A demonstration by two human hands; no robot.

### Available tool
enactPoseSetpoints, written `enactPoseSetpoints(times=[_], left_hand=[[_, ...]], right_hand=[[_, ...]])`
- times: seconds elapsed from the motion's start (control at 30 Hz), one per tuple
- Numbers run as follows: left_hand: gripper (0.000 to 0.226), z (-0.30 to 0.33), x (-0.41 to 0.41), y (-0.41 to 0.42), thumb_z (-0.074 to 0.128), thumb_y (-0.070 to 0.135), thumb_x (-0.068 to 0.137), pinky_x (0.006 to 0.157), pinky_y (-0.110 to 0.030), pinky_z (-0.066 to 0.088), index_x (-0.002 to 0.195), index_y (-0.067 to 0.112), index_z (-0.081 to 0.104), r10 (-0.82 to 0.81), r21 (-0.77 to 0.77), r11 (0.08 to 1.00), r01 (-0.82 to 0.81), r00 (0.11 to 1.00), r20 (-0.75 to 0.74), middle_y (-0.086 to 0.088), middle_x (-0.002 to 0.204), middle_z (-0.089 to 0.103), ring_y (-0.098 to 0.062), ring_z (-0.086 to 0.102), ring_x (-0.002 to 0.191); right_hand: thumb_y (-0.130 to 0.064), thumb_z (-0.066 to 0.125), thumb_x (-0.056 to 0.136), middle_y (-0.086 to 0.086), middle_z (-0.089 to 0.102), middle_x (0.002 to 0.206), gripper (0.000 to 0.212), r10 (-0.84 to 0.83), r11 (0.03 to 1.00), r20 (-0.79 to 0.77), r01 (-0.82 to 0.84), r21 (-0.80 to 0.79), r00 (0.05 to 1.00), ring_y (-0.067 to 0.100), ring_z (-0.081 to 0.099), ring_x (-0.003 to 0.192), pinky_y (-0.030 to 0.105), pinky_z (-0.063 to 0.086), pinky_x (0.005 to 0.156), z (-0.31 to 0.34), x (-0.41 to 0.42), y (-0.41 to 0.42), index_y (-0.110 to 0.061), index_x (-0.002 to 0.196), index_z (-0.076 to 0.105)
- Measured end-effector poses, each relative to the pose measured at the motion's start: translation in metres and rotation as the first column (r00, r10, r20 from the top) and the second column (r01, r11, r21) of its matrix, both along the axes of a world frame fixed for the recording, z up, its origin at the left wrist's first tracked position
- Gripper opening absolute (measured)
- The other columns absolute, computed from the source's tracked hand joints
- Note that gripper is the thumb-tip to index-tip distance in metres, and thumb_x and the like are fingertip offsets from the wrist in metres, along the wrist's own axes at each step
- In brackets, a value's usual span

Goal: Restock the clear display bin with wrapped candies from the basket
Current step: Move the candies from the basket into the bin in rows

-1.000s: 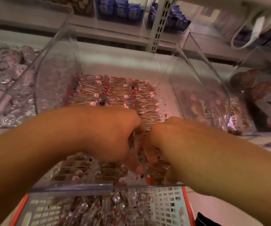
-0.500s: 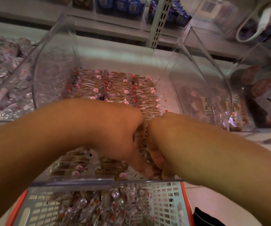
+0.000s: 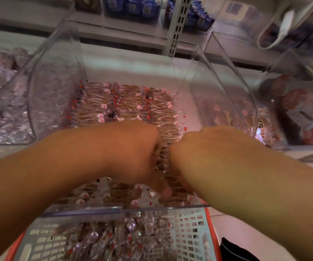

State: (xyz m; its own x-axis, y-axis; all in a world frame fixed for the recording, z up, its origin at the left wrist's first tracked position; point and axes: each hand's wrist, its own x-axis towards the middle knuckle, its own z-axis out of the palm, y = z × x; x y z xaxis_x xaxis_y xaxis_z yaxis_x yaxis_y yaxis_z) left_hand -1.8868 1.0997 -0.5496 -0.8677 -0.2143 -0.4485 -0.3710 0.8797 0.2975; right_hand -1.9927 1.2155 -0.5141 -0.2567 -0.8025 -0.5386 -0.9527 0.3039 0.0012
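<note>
Seen from above, head-worn view: left hand [image 3: 133, 153] and right hand [image 3: 199, 153] side by side, knuckles nearly touching, both reaching down into the clear display bin [image 3: 57, 87]. Fingers of both curled downward around a stack of wrapped candies [image 3: 164, 153] pressed between the two hands, brown pieces in clear wrappers showing in the narrow gap. One left fingertip [image 3: 166, 191] visible low down, resting against loose wrapped pieces near the bin's front wall. Right fingertips hidden under the wrist.

Inside the bin, behind the hands: neat rows of candies [image 3: 129, 104], packed on edge in three columns, red-and-white round logos and red wrapper corners facing up. Toward the front wall, a looser, jumbled layer of the same wrapped pieces [image 3: 103, 194]. Bin sitting on a shelf [image 3: 302, 153], its front edge nearest the camera.

Below the front edge: the basket [image 3: 195, 232], pale grid-pattern walls with an orange-red rim, holding a heap of more wrapped candies [image 3: 114, 240] in no order.

On either side: a neighbouring clear bin [image 3: 5, 102] to the left filled with silvery wrapped sweets, another clear bin [image 3: 230, 102] to the right with reddish packets behind its wall. Farther back, a higher shelf carrying blue packets [image 3: 133, 6] and a white slotted upright [image 3: 178, 25]. Edges of the picture blurred.
</note>
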Motion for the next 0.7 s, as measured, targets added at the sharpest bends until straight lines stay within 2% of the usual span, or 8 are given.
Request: enactPoseSetpoints(times=[0.1, 0.27, 0.4, 0.47, 0.53, 0.57, 0.63, 0.7], left_hand=[[0.047, 0.006, -0.002, 0.000, 0.080, 0.069, 0.057, 0.058, -0.024, 0.044, 0.073, 0.028, 0.064, -0.019, 0.085, 0.996, 0.022, 0.999, -0.036, 0.013, 0.064, 0.061, -0.005, 0.058, 0.062], [0.060, 0.007, 0.008, 0.007, 0.073, 0.076, 0.057, 0.065, -0.026, 0.047, 0.090, 0.027, 0.066, -0.046, -0.070, 0.997, 0.034, 0.984, -0.171, 0.009, 0.082, 0.067, -0.014, 0.061, 0.074], [0.048, 0.018, 0.022, 0.006, 0.070, 0.070, 0.067, 0.068, -0.031, 0.051, 0.079, 0.026, 0.058, -0.082, -0.081, 0.994, 0.067, 0.976, -0.202, 0.010, 0.074, 0.061, -0.014, 0.058, 0.072], [0.038, 0.031, 0.036, -0.003, 0.064, 0.065, 0.075, 0.070, -0.031, 0.051, 0.077, 0.028, 0.056, -0.077, -0.148, 0.988, 0.043, 0.968, -0.239, 0.012, 0.073, 0.059, -0.014, 0.058, 0.074], [0.034, 0.043, 0.055, -0.016, 0.057, 0.064, 0.080, 0.074, -0.033, 0.051, 0.085, 0.030, 0.058, -0.062, -0.291, 0.956, -0.030, 0.951, -0.302, 0.010, 0.085, 0.063, -0.017, 0.062, 0.085], [0.034, 0.047, 0.065, -0.020, 0.054, 0.062, 0.082, 0.078, -0.036, 0.052, 0.094, 0.031, 0.059, -0.069, -0.391, 0.918, -0.060, 0.949, -0.307, 0.006, 0.097, 0.065, -0.021, 0.064, 0.093], [0.035, 0.047, 0.080, -0.018, 0.050, 0.057, 0.088, 0.081, -0.038, 0.051, 0.106, 0.029, 0.059, -0.090, -0.564, 0.824, -0.055, 0.970, -0.226, 0.001, 0.112, 0.065, -0.025, 0.064, 0.103], [0.039, 0.040, 0.083, -0.009, 0.045, 0.056, 0.093, 0.082, -0.039, 0.050, 0.109, 0.024, 0.061, -0.033, -0.562, 0.826, -0.035, 0.993, -0.110, -0.002, 0.116, 0.065, -0.028, 0.064, 0.106]], right_hand=[[-0.004, 0.070, 0.080, 0.002, 0.057, 0.089, 0.028, 0.009, 1.000, 0.000, -0.009, -0.025, 1.000, 0.027, 0.061, 0.081, 0.035, 0.054, 0.071, -0.003, 0.002, 0.001, -0.022, 0.100, 0.063], [-0.006, 0.071, 0.080, 0.002, 0.056, 0.089, 0.028, 0.028, 0.998, -0.016, -0.029, -0.052, 0.999, 0.027, 0.061, 0.083, 0.038, 0.056, 0.077, 0.007, 0.017, -0.002, -0.022, 0.101, 0.062], [-0.005, 0.070, 0.078, -0.002, 0.050, 0.078, 0.028, 0.030, 0.998, -0.075, -0.035, -0.060, 0.997, 0.026, 0.059, 0.080, 0.037, 0.056, 0.077, 0.016, 0.027, -0.002, -0.019, 0.073, 0.047], [-0.001, 0.066, 0.079, 0.000, 0.051, 0.080, 0.027, 0.015, 0.989, -0.060, -0.024, -0.145, 0.998, 0.026, 0.056, 0.080, 0.037, 0.054, 0.075, 0.018, 0.028, -0.002, -0.020, 0.073, 0.048], [-0.013, 0.068, 0.087, 0.004, 0.060, 0.104, 0.020, 0.018, 0.956, 0.045, -0.004, -0.294, 0.999, 0.028, 0.060, 0.100, 0.039, 0.052, 0.087, 0.014, 0.030, -0.001, -0.023, 0.102, 0.060], [-0.024, 0.066, 0.093, 0.007, 0.057, 0.127, 0.034, 0.023, 0.953, 0.095, 0.006, -0.303, 0.995, 0.029, 0.055, 0.119, 0.040, 0.047, 0.099, 0.011, 0.032, -0.001, -0.025, 0.126, 0.056], [-0.037, 0.050, 0.102, 0.002, 0.025, 0.163, 0.058, 0.073, 0.979, 0.194, -0.033, -0.201, 0.978, 0.025, 0.030, 0.146, 0.039, 0.028, 0.119, 0.008, 0.039, -0.001, -0.028, 0.155, 0.027], [-0.045, 0.033, 0.105, -0.004, 0.005, 0.167, 0.058, 0.075, 0.996, 0.257, -0.060, -0.067, 0.964, 0.022, 0.013, 0.153, 0.037, 0.012, 0.124, 0.007, 0.044, 0.000, -0.030, 0.159, 0.015]])
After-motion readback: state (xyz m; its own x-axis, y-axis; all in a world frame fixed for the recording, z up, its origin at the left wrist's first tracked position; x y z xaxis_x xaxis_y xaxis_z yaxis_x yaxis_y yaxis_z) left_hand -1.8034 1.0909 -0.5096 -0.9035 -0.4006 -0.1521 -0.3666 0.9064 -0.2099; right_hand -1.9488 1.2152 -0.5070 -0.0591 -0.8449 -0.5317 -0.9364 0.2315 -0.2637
